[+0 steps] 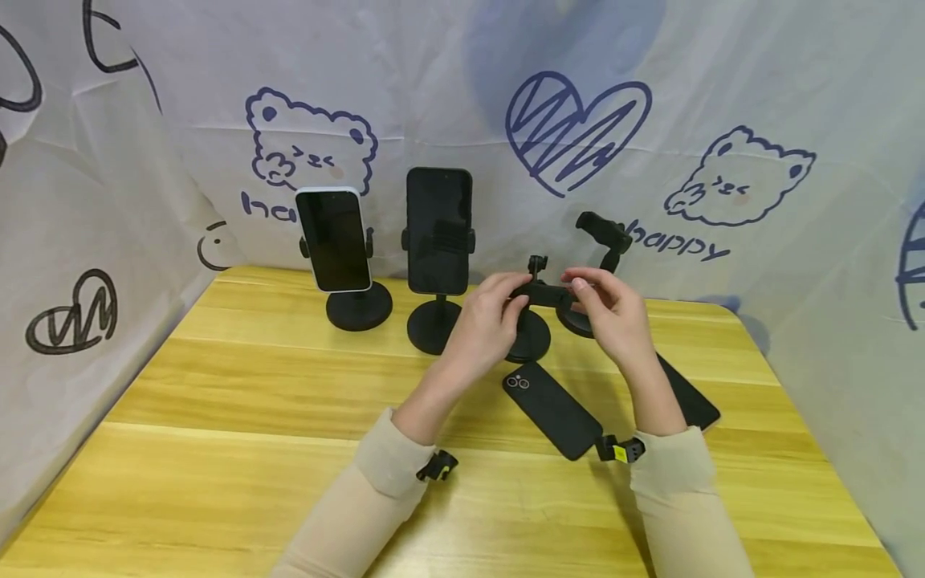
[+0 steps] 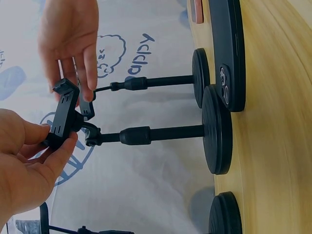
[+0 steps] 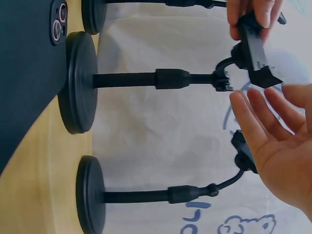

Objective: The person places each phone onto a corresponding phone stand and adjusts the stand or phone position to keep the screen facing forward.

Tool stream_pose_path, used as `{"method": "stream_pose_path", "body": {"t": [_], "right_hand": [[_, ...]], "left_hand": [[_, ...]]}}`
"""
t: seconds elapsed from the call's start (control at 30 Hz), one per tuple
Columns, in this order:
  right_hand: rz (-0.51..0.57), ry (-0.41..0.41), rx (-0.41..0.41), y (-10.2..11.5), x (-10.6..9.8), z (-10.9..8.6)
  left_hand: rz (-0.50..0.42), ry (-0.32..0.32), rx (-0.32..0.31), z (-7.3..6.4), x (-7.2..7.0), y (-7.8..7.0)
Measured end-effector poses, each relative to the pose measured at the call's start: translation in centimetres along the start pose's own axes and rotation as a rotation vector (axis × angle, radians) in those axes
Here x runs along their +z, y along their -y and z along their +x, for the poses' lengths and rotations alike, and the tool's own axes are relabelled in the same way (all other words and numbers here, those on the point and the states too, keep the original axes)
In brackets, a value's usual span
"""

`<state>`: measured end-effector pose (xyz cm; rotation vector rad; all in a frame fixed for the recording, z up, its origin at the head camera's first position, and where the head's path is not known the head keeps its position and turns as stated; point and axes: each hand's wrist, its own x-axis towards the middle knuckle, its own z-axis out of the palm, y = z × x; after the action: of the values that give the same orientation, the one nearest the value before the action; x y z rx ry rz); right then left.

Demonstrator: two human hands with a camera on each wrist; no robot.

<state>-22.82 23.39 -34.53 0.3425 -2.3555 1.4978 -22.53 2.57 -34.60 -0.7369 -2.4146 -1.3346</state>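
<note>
My left hand (image 1: 482,325) pinches one end of the black clamp (image 1: 543,295) on top of a phone stand, thumb on one side and fingers on the other. Nothing sits in that clamp (image 2: 63,117). Beside its other end is my right hand (image 1: 614,315), fingers loosely extended; in the right wrist view a small gap shows between these fingers (image 3: 251,114) and the clamp. The stand's round base (image 1: 530,339) rests on the table. A black phone (image 1: 552,411) lies back up in front of it, its camera end near the base.
To the left, a white-edged phone (image 1: 334,241) and a black phone (image 1: 438,233) stand upright in their holders. Behind my right hand is another stand with a bare clamp (image 1: 603,233). A dark phone (image 1: 690,393) lies partly behind the right forearm. A drawn-on cloth (image 1: 448,80) hangs behind the table.
</note>
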Motion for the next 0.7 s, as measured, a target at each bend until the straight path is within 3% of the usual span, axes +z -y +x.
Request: {"method": "stream_pose_path", "body": {"t": [0.27, 0.7], "right_hand": [[-0.031, 0.098, -0.095, 0.55, -0.3, -0.68], [-0.146, 0.069, -0.225, -0.15, 0.2, -0.54]], "left_hand": [[-0.005, 0.003, -0.009, -0.07, -0.03, 0.08], [-0.014, 0.004, -0.01, -0.14, -0.01, 0.34]]}}
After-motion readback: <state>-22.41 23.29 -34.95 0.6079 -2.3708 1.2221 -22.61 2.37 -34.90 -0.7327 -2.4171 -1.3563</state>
